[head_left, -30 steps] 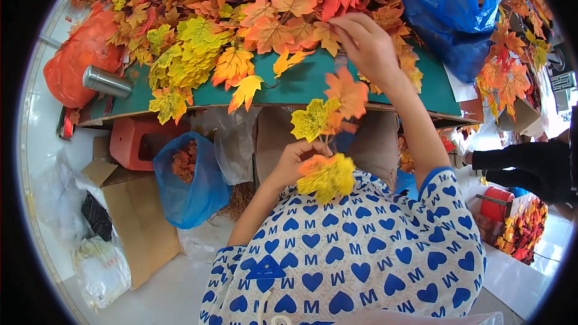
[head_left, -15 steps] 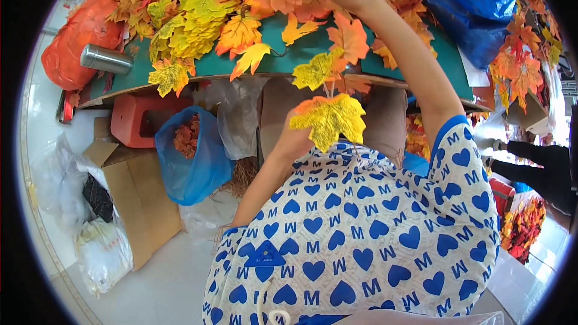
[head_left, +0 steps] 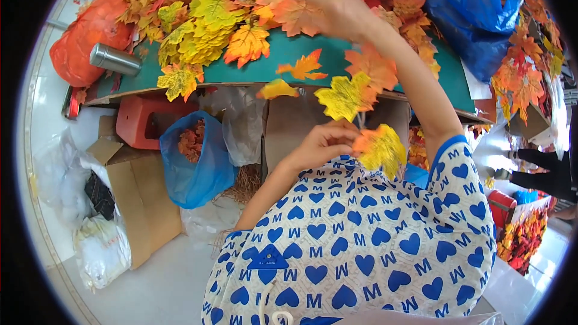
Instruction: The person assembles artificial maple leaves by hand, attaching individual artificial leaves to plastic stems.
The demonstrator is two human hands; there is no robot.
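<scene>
In front of my apron, my left hand [head_left: 327,149] is closed, thumb and fingertips pinching the stem of an artificial maple leaf spray. The spray's lower yellow leaf [head_left: 385,151] hangs beside the fingers. Above it are another yellow leaf [head_left: 343,97] and an orange leaf [head_left: 372,71]. My right hand [head_left: 337,11], smeared by motion, reaches over peach-orange leaves [head_left: 296,13] on the table; its fingers cannot be made out. A small orange leaf [head_left: 302,66] and a blurred yellow leaf [head_left: 278,89] show by the table's near edge.
A heap of artificial leaves [head_left: 214,15] covers much of the green table [head_left: 280,48]. A steel flask [head_left: 114,59] lies by an orange bag [head_left: 84,45] on the left. A blue bag [head_left: 472,15] sits at right. Below stand a blue bin bag [head_left: 201,171] and cardboard box [head_left: 144,204].
My left hand has moved right with the leaf spray. My right hand has come slightly nearer. The small orange and yellow leaves have shifted toward me, the yellow one past the table edge.
</scene>
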